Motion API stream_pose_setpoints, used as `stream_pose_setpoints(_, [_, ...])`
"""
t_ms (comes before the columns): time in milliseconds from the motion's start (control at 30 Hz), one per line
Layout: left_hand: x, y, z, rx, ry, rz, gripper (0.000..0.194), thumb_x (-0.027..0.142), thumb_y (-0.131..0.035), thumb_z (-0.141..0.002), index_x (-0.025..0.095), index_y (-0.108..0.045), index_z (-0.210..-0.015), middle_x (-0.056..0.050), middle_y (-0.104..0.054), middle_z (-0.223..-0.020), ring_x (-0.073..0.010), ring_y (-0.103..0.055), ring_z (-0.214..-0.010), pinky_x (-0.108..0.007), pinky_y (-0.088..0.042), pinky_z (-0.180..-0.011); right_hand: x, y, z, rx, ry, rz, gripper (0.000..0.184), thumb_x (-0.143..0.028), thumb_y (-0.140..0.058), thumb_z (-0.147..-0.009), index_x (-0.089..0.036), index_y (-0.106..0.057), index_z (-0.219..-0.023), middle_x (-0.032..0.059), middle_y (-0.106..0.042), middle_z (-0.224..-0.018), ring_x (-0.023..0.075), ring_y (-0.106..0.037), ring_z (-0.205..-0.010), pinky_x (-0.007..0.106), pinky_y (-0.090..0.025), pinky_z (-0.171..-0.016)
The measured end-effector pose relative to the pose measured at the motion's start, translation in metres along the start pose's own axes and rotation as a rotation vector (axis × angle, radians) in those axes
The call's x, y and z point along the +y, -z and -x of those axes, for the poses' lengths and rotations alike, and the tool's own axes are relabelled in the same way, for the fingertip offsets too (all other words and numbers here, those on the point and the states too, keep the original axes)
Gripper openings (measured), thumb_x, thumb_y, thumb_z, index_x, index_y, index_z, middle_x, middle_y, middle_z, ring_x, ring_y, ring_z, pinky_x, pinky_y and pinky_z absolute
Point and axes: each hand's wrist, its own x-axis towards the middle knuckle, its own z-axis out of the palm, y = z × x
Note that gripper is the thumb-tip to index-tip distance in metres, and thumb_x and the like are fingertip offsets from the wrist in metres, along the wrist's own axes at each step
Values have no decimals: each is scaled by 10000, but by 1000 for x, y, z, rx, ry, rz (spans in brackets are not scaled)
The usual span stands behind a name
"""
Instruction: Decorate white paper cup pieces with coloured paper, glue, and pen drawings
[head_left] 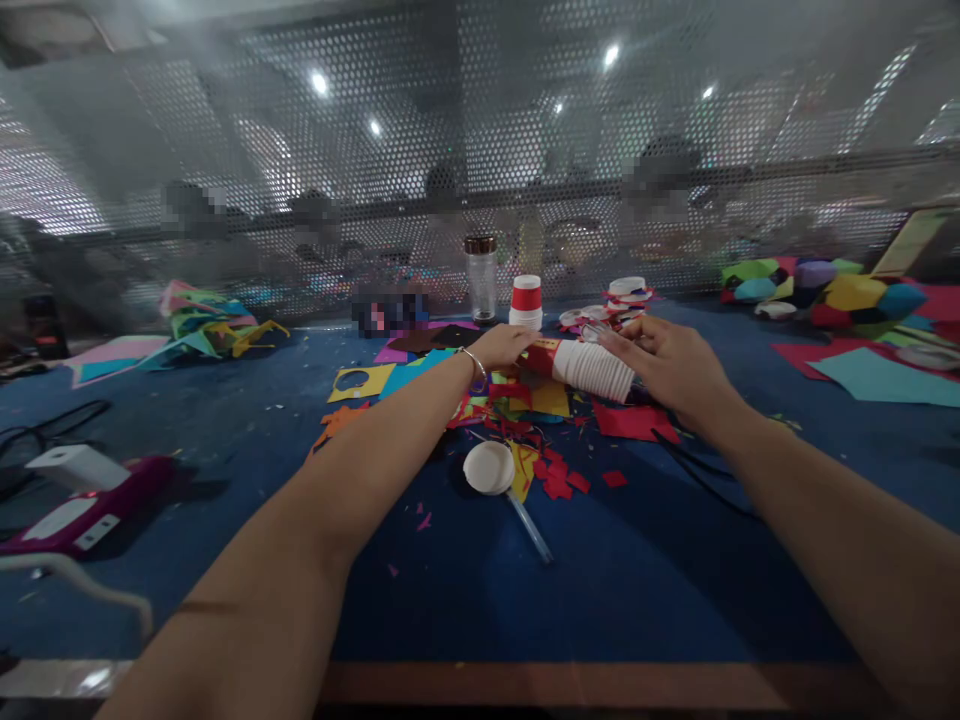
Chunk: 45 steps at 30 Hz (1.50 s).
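Observation:
A long stack of white paper cups lies on its side across scraps of coloured paper, its left end red. My left hand, with a bangle at the wrist, is closed over that red end. At the right end of the stack, my right hand has its fingertips pinched on a shiny clear bit that looks like plastic film. In front of the hands rests a small round white piece, with a clear stick slanting away from it.
Behind the hands stand a clear tumbler and upright red and white cups. Paper crafts sit at left and right. A purple power strip and black cable lie on the blue table. A perforated screen rises behind.

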Motion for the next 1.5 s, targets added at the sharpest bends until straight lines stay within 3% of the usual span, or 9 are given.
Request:
stream_pose_setpoints(133, [11, 1, 1, -126, 44, -20, 234, 236, -575, -954, 177, -790, -1024, -62, -794, -925, -190, -719, -823, -306, -593, -801, -3, 0, 0, 35, -6, -25, 300, -446, -646, -908, -212, -598, -727, 112, -713, -769, 203, -576, -717, 342, -350, -666])
stream_pose_setpoints(300, [27, 19, 12, -153, 99, -70, 371, 137, -542, -915, 109, -724, -1237, -93, -777, -999, -174, -681, -834, -322, -548, -845, -6, -3, 1, 125, -25, -55, 266, -426, -667, -869, -218, -620, -710, 56, -685, -684, 174, -521, -645, 317, -324, -613])
stream_pose_setpoints(467, [50, 56, 49, -283, 85, -123, 176, 238, -670, -876, 108, -744, -969, -78, -751, -884, -153, -638, -759, -277, -476, -750, -10, -6, 5, 131, -30, -82, 232, -387, -690, -872, -207, -644, -733, 25, -657, -662, 148, -494, -608, 312, -330, -608])
stream_pose_setpoints(600, [69, 78, 93, -493, 53, -493, 284, 438, -675, -878, 156, -713, -886, -60, -730, -849, -177, -609, -736, -289, -380, -675, -19, -6, 12, 80, -22, -101, 255, -370, -702, -889, -205, -621, -712, 11, -622, -612, 149, -517, -603, 312, -330, -594])
stream_pose_setpoints(767, [79, 83, 137, -575, 156, -591, 322, 496, -628, -895, 179, -665, -937, -64, -748, -949, -204, -637, -791, -296, -341, -637, -24, -13, 18, -5, 7, -129, 267, -381, -696, -918, -210, -597, -738, -25, -532, -506, 139, -474, -528, 309, -315, -561])
stream_pose_setpoints(900, [76, 79, 149, -620, 157, -559, 284, 467, -613, -901, 185, -642, -889, -60, -734, -902, -195, -617, -766, -295, -326, -624, -20, -22, 20, -99, 42, -151, 305, -460, -674, -934, -204, -617, -779, -34, -506, -502, 127, -406, -500, 305, -280, -531])
stream_pose_setpoints(1100, [66, 71, 147, -490, 116, -506, 172, 274, -551, -891, 208, -525, -735, -10, -615, -711, -150, -492, -625, -292, -275, -582, -18, -34, 24, -232, 52, -240, 379, -569, -705, -884, -217, -617, -775, -63, -426, -505, 107, -330, -485, 296, -212, -511])
stream_pose_setpoints(1333, [60, 56, 146, -106, 33, -177, 269, 162, -584, -813, 216, -407, -618, 55, -454, -581, -106, -407, -564, -265, -294, -567, -25, -45, 35, -434, -19, -529, 543, -707, -799, -713, -213, -601, -820, -96, -422, -528, 70, -279, -489, 277, -181, -494])
stream_pose_setpoints(1500, [54, 43, 145, 35, 89, 150, 213, 155, -633, -834, 200, -493, -680, 53, -508, -632, -96, -476, -570, -243, -373, -558, -30, -50, 39, -545, -41, -566, 457, -574, -845, -711, -199, -609, -827, -99, -475, -518, 42, -262, -444, 255, -146, -453])
